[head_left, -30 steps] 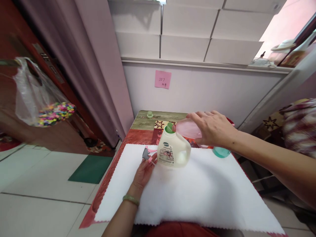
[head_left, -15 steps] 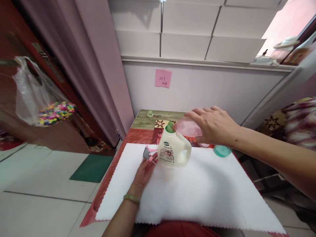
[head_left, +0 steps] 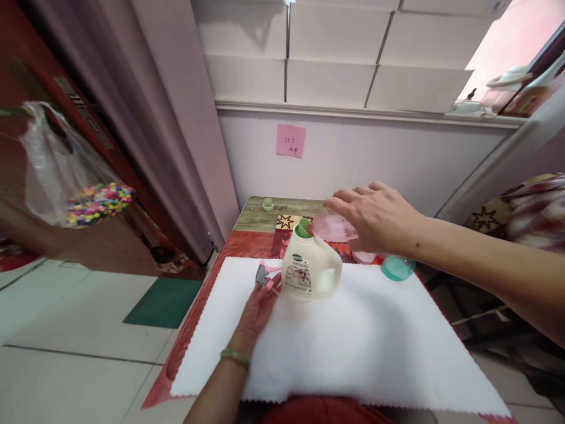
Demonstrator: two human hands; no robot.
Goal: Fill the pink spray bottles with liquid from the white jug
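Note:
In my right hand (head_left: 382, 218) is a clear pink bottle (head_left: 333, 227), tipped nearly on its side. Its neck meets the green spout (head_left: 304, 228) of a cream detergent jug (head_left: 300, 277), which stands upright on the white mat. Beside the jug's base, my left hand (head_left: 258, 306) has its fingers closed on a pink and grey spray trigger (head_left: 262, 275). Whether the left fingertips touch the jug I cannot tell. A teal see-through container (head_left: 398, 268) sits just below my right wrist, and a pink round thing (head_left: 364, 257) is partly covered by that hand.
A white scallop-edged mat (head_left: 353, 353) covers much of the table. Near the back left corner lies a green cap (head_left: 268, 204). A pink note (head_left: 291, 141) is stuck to the wall behind. On the left, a plastic bag (head_left: 48, 171) of colourful bits hangs from the door handle.
My right hand and the pink bottle have shifted slightly left and tipped a little further. The left hand, spray trigger and jug stay put.

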